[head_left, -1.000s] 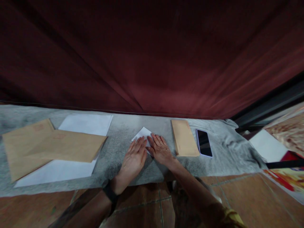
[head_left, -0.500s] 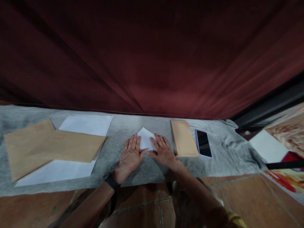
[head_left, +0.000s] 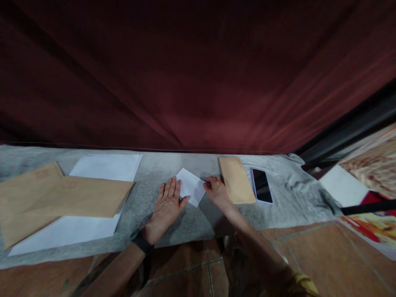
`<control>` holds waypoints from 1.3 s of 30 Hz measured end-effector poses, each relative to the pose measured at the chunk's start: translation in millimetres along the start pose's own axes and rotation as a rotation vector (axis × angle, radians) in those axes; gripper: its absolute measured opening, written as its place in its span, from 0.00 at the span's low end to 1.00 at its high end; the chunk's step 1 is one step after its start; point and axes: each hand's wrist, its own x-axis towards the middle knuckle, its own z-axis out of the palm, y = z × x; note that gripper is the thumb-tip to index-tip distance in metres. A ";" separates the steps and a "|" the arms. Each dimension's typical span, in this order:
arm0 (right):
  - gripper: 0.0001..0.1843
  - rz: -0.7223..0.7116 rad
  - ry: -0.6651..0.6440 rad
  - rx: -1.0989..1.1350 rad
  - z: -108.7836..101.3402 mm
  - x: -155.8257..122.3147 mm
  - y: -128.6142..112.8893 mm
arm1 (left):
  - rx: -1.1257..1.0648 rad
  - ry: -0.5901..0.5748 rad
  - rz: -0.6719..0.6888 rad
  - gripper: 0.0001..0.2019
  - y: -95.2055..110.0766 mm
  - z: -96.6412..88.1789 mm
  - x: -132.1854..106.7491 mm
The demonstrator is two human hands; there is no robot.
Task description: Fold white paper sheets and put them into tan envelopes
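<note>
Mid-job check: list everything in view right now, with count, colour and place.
white paper: one, white, folded, mid-cloth between the hands
small envelopes: one pile, tan, right of the paper
phone: one, black screen, right of that pile
large envelopes: two, tan, overlapping at left
white sheets: at least two, white, under the large envelopes
cloth: one, grey, covering the surface
curtain: one, dark red, behind
printed sheets: count unclear, colourful, far right
floor tiles: brown, near side
wristband: one, black, left wrist
left hand: flat, open, on the paper's left edge
right hand: fingers curled on the paper's right edge
</note>
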 end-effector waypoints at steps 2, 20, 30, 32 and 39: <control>0.10 0.026 -0.004 0.040 1.1 1.9 2.2 | -0.004 0.001 0.008 0.35 0.6 -1.0 -0.2; 0.18 0.215 -0.123 1.183 -30.7 2.1 -18.8 | -0.227 0.111 0.139 0.39 34.8 -37.0 2.3; 0.27 0.149 -0.089 1.218 -32.5 7.3 -21.7 | -0.665 0.289 -0.099 0.18 28.1 -71.6 21.1; 0.24 0.161 0.002 1.165 -26.5 7.4 -18.3 | -0.961 0.339 -0.328 0.20 26.2 -73.7 26.5; 0.23 0.353 -0.148 1.287 -9.8 1.4 -14.3 | -1.636 0.193 -0.780 0.27 28.9 -60.4 30.9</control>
